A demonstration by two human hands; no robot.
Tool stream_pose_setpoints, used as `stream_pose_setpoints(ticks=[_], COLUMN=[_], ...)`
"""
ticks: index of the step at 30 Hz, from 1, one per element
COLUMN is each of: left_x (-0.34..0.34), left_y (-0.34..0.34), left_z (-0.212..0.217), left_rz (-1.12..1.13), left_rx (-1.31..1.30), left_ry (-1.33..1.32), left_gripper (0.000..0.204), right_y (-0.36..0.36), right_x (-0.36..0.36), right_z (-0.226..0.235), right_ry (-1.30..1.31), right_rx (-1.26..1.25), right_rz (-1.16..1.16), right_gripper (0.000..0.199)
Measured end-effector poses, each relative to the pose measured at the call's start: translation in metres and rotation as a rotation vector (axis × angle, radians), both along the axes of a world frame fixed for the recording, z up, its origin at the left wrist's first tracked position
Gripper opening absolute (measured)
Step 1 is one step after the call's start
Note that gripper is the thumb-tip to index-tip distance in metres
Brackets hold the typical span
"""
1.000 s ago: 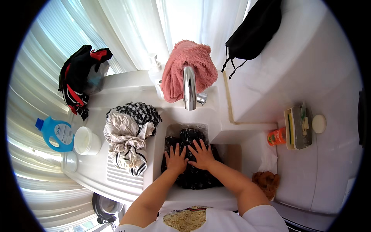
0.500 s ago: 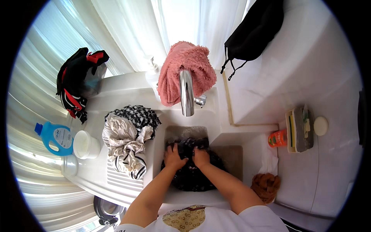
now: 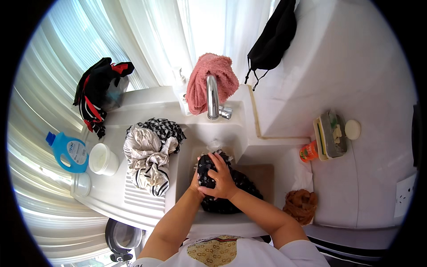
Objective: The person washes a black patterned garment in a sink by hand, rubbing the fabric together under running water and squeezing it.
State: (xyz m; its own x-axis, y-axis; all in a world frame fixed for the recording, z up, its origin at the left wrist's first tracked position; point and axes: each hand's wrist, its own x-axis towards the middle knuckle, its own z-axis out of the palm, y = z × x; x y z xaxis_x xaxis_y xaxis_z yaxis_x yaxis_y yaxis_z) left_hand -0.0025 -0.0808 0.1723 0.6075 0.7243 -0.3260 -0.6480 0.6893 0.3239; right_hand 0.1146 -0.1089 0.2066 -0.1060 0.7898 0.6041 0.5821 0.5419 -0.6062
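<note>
Cloth, dark with pale dots, sits bunched in the sink basin, below the tap. The right hand is clamped over its top; the left hand presses its left side, mostly hidden. Washing looks mid-way: this piece is being worked, while a striped and checked heap waits on the ribbed board to the left. Farther left stand a blue detergent bottle and a white tub.
</note>
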Motion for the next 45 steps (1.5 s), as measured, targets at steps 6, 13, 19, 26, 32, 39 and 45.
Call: stream_pose_setpoints(ticks=[6, 13, 19, 26, 32, 39, 45], left_x=[0.004, 0.002, -0.010, -0.018, -0.014, -0.007, 0.014], left_y=[-0.005, -0.006, 0.025, 0.017, 0.026, 0.088, 0.078], left_z=[0.005, -0.015, 0.009, -0.064, -0.134, -0.108, -0.137], left_rz=[0.026, -0.049, -0.636, -0.655, -0.779, -0.468, 0.289], left_rx=[-0.120, -0.173, 0.689, 1.262, 1.308, 0.591, -0.064], left_ry=[0.115, 0.762, 1.729, 2.136, 2.145, 1.696, 1.177], left_gripper=[0.045, 0.054, 0.060, 0.053, 0.055, 0.049, 0.058], right_y=[-0.004, 0.010, 0.058, 0.042, 0.042, 0.097, 0.078], right_x=[-0.008, -0.007, 0.031, 0.042, 0.036, 0.049, 0.011], right_z=[-0.005, -0.026, -0.088, -0.090, -0.155, -0.124, -0.156], right_ry=[0.070, 0.167, 0.261, -0.661, -0.834, -0.457, -0.135], right_rx=[-0.038, -0.115, -0.752, -0.614, -0.741, -0.834, -0.821], right_rz=[-0.128, -0.243, -0.436, -0.040, -0.051, -0.061, -0.476], right_gripper=[0.025, 0.026, 0.030, 0.068, 0.065, 0.052, 0.061])
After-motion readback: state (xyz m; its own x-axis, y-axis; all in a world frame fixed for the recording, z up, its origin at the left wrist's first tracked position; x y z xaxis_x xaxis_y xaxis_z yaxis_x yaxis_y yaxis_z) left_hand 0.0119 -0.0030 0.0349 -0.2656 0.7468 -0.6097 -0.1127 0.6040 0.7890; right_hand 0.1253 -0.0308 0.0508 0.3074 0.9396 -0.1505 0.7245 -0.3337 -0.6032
